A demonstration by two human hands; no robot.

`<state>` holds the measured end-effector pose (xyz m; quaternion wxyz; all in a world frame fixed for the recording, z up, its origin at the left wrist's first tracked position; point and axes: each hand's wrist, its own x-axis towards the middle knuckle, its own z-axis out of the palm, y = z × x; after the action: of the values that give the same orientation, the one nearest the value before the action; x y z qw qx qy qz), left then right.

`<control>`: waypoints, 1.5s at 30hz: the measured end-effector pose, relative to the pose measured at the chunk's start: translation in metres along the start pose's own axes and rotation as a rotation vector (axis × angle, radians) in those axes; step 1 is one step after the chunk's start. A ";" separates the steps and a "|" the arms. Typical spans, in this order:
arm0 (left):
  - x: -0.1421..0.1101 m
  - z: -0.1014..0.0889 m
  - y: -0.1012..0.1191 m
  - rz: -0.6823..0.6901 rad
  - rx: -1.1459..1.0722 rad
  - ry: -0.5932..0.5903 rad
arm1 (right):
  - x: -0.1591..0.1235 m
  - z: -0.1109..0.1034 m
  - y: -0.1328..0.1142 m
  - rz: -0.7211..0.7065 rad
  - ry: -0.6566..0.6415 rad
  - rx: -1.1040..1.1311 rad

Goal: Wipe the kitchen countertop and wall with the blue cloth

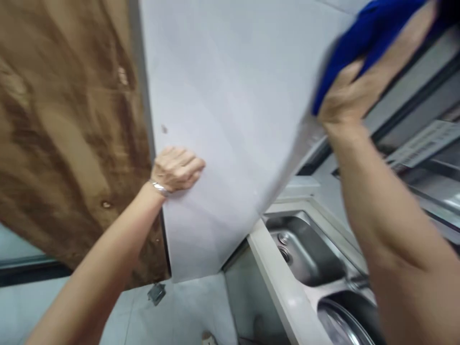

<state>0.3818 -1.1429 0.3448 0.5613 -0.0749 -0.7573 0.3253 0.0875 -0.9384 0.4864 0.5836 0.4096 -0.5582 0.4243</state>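
Note:
A bright blue cloth [370,33] is bunched under my right hand [354,91], raised high at the upper right. My thumb and fingers lie over the cloth, which rests against the smooth white wall [230,110]. Motion blurs that hand somewhat. My left hand [179,168], with a silver band at the wrist, is curled into a fist against the same wall, close to its left edge. Nothing shows in the fist, and its fingertips are turned out of sight.
A brown wood-grain panel [72,120] borders the wall on the left. Below right, a pale counter [273,273] holds a steel double sink [316,254] with a round metal vessel [341,326] in one basin. Dark-framed window parts [413,96] stand at right. Pale floor tiles [194,306] lie below.

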 end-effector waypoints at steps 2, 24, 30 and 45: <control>0.003 0.003 -0.002 0.010 0.003 0.023 | -0.016 -0.008 0.022 -0.119 -0.024 -0.112; 0.006 0.000 0.006 -0.058 0.158 -0.174 | -0.300 -0.012 -0.008 0.005 -0.182 0.043; 0.004 0.002 0.007 -0.054 0.160 -0.169 | -0.349 0.008 -0.072 0.033 -0.151 0.229; 0.000 0.001 0.007 -0.094 0.075 -0.191 | -0.484 0.048 -0.223 -0.895 -0.505 0.775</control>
<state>0.3794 -1.1377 0.3405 0.5038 0.0131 -0.7973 0.3322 0.2773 -1.0700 0.0034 0.3645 0.8713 -0.2599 0.2011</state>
